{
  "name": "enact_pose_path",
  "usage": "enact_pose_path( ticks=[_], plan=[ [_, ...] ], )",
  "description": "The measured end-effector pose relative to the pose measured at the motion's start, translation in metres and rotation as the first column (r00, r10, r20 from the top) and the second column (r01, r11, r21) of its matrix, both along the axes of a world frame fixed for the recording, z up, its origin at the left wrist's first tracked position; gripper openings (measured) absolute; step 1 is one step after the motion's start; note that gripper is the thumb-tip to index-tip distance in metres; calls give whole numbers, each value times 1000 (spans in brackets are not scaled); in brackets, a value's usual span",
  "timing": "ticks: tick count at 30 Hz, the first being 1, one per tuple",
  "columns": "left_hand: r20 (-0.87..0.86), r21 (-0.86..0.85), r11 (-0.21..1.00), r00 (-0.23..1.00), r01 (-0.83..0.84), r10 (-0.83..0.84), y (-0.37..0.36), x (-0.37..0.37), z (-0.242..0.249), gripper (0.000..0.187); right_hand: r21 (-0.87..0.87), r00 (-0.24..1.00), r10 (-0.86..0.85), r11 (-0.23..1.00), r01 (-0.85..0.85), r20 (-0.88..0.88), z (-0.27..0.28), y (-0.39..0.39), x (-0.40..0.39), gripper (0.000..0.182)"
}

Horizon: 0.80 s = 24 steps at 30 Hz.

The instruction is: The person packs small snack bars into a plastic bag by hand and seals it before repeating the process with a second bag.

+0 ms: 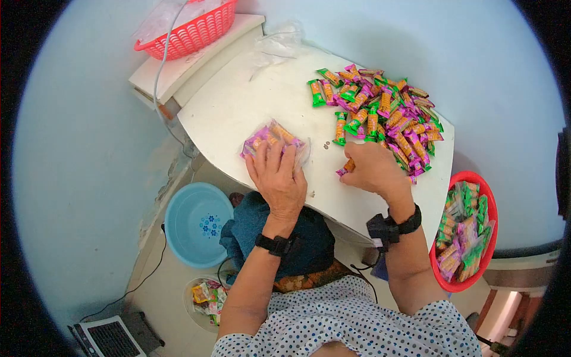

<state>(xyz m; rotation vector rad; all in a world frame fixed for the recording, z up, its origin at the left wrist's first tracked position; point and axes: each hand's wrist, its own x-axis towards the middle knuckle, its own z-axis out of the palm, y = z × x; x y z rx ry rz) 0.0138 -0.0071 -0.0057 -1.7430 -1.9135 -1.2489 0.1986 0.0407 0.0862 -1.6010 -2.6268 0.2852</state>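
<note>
My left hand curls over a clear plastic bag with purple-wrapped snack packets in it, on the white table. The fingers lie across the bag's near side, and its loose clear edge shows to their right. Near the table's front edge, my right hand pinches a snack packet with purple ends and an orange-brown middle; the fingers partly hide it. Just beyond that hand spreads a heap of small green and purple snack packets.
A red tub of filled bags stands at the right. A red basket sits on a ledge at the back left, with a clear plastic bag near it. Below the table are a blue basin and a bin of wrappers.
</note>
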Motion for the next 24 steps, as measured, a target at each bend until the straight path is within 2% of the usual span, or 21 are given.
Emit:
enact_pose_path(
  ticks=[4,7,10,16,19,22,24],
  plan=[
    [0,8,1000,1000,-4,4,1,0,0,31,-107,977,48,992,-72,-206,13,5,9,29],
    [18,14,1000,1000,-9,9,2,1,-1,30,-331,914,-49,939,-95,-403,42,-2,10,31],
    [30,15,1000,1000,-9,9,2,2,0,28,-595,717,-210,729,-338,-665,45,5,16,34],
    [24,21,1000,1000,2,-3,2,0,2,34,-657,544,-398,607,-447,-738,23,16,7,34],
    [28,14,1000,1000,-3,2,2,-1,5,33,-671,418,-531,499,-549,-737,13,23,3,29],
    [58,5,1000,998,-7,7,2,0,10,32,-685,461,-506,542,-487,-729,0,29,0,26],
    [75,4,1000,997,-18,18,3,1,13,32,-659,428,-501,563,-499,-752,-4,30,0,24]
  ],
)
